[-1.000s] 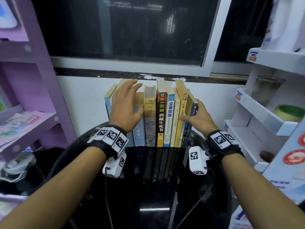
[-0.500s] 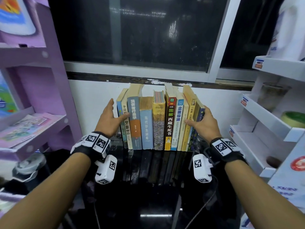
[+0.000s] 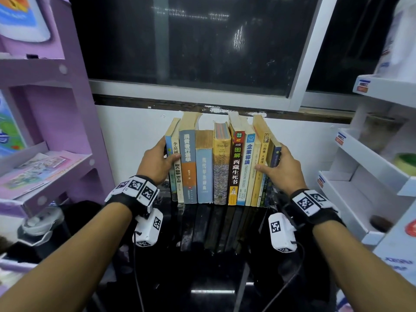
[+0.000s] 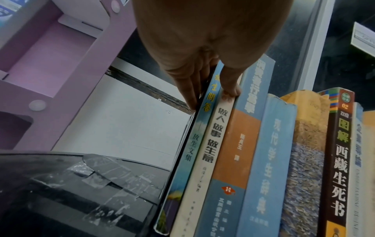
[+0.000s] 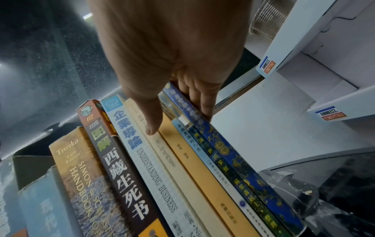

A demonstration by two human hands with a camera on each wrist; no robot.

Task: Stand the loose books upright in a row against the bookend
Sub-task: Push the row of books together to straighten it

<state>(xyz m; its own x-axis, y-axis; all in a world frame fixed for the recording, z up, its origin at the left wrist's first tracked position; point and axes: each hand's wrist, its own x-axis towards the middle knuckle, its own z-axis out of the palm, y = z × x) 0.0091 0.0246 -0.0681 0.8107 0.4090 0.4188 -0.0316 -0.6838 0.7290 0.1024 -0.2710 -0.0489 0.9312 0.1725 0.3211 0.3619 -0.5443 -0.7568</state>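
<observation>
Head view shows the books (image 3: 221, 163) stood in a row in the middle of the frame, on the dark table (image 3: 216, 255), close to the white wall. The row is held at both ends. The left hand (image 3: 157, 162) is laid on the left end, fingers straight down the outside cover and thumb across the spines. The right hand (image 3: 280, 168) is laid on the right end the same way, fingers flat, thumb on a spine. This looks like the last step, with the row being squeezed tight. Next, the leaning books on the right should be pushed straight, and then the hands let go slowly. A bookend cannot be made out for sure. The backs of the books are hidden.
</observation>
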